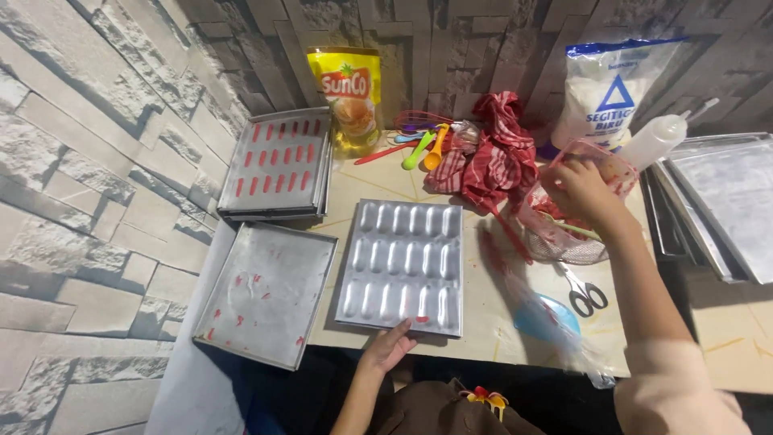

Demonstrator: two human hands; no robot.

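Note:
My right hand (581,193) is shut on a clear plastic jug (605,167) smeared with red, held above a wire mesh sieve (565,242) on the table's right side. My left hand is out of sight. A small hand of another person (390,346) reaches up from the bottom edge. It touches the near rim of a silver mould tray (403,266) with rows of oblong hollows. A brown head covering with a red and yellow bow (481,398) sits just below that arm.
A flat tray with red smears (266,294) overhangs the table at left, behind it a stack of trays holding red strips (278,161). Also here: yellow oil pouch (346,93), white flour bag (608,89), squeeze bottle (654,141), red checked cloth (499,157), scissors (585,295), smeared plastic bag (527,298), stacked trays (721,201).

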